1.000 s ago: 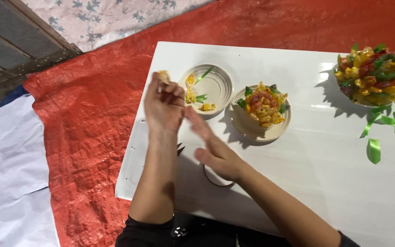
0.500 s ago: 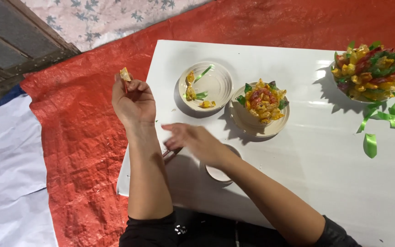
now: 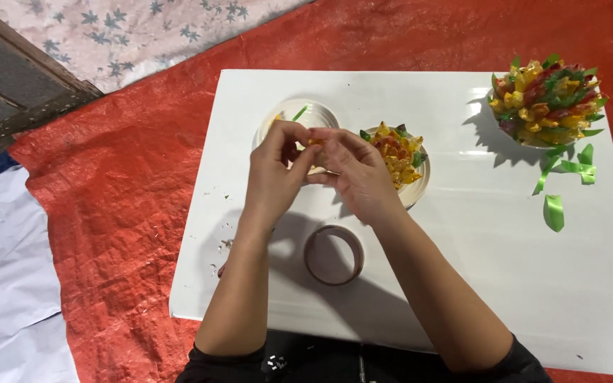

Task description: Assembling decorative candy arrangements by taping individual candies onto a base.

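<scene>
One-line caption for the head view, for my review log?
Both hands, left hand and right hand, pinch a small yellow piece above a white board, tape roll below.

Likely a home floor craft spot, red woven tarp (image 3: 94,184), white board (image 3: 505,262), floral cloth (image 3: 129,35)
</scene>
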